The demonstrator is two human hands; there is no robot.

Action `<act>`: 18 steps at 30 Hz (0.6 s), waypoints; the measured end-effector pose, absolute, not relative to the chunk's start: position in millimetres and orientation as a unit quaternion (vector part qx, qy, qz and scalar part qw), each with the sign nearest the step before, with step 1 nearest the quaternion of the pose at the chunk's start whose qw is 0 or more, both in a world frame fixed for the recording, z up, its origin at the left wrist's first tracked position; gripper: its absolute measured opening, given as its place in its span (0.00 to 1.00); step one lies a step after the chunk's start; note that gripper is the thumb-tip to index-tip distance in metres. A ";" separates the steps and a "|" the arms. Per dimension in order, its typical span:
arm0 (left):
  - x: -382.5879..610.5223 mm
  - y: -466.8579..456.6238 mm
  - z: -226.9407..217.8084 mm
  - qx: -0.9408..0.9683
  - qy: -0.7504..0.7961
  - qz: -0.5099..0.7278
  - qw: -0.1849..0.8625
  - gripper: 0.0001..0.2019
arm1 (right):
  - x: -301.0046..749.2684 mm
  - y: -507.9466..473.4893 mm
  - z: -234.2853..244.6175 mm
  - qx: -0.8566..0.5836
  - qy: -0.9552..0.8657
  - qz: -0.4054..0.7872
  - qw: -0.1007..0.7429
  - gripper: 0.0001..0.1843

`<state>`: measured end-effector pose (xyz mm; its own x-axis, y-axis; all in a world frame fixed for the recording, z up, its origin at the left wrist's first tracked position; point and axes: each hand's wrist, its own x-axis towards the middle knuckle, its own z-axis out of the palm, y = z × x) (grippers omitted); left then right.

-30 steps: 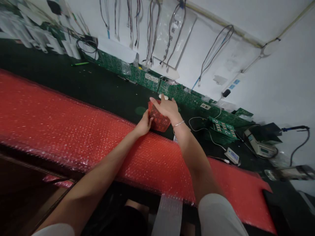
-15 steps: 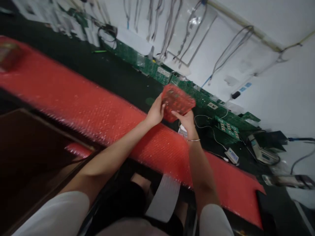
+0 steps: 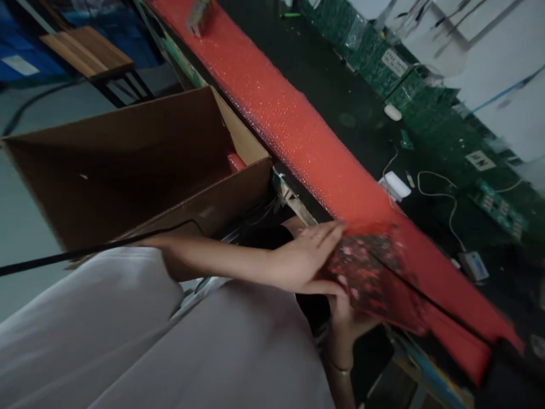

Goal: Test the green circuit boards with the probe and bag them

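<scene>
A red translucent bubble-wrap bag is held between my two hands, low over the front edge of the bench. Something dark shows through it, too blurred to name. My left hand grips its near left side, fingers on top and thumb along the lower edge. Beneath the bag, my right hand supports its lower side; most of its fingers are hidden. A long strip of red bubble wrap lies along the bench behind the bag.
An open cardboard box stands left of me, with a red wrapped piece in its corner. A small block-shaped bundle rests on the strip's far end. White cables, a white device and green circuit boards lie on the dark bench.
Both hands have brought the bag from above the bench back toward my body. My view has swung left and down, bringing the box interior and a wooden stool into sight.
</scene>
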<state>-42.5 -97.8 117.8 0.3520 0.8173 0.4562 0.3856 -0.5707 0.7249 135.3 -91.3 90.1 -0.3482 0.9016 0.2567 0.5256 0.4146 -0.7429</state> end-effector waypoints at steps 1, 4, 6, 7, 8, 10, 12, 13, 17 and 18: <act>-50.9 -107.2 108.8 0.781 0.389 0.408 0.267 0.65 | 133.3 -106.7 83.3 -0.491 -0.749 0.262 0.361 0.22; -75.1 -120.3 106.0 0.779 0.421 0.382 0.264 0.68 | 115.8 -131.6 75.8 -0.545 -0.628 0.246 0.498 0.22; -89.2 -122.2 119.4 0.775 0.452 0.374 0.237 0.61 | 96.8 -128.1 80.1 -0.534 -0.572 0.300 0.546 0.25; -95.7 -122.2 127.7 0.772 0.467 0.372 0.219 0.58 | 86.5 -122.0 84.5 -0.519 -0.559 0.331 0.555 0.26; -102.0 -121.8 135.5 0.769 0.480 0.371 0.201 0.57 | 76.2 -114.2 89.9 -0.503 -0.552 0.356 0.561 0.27; -114.4 -120.4 147.1 0.766 0.501 0.369 0.163 0.62 | 57.1 -97.8 102.3 -0.474 -0.553 0.392 0.563 0.28; -126.8 -117.9 151.9 0.761 0.516 0.371 0.131 0.71 | 40.5 -84.1 114.0 -0.457 -0.559 0.417 0.553 0.29; -133.2 -116.4 153.0 0.757 0.522 0.375 0.119 0.74 | 32.9 -78.8 118.7 -0.451 -0.561 0.425 0.549 0.30; -160.3 -109.5 166.4 0.716 0.543 0.419 0.130 0.72 | 3.6 -62.1 126.7 -0.415 -0.556 0.462 0.552 0.33; -168.0 -108.3 174.1 0.697 0.543 0.444 0.148 0.68 | -4.1 -57.5 126.8 -0.399 -0.553 0.477 0.554 0.33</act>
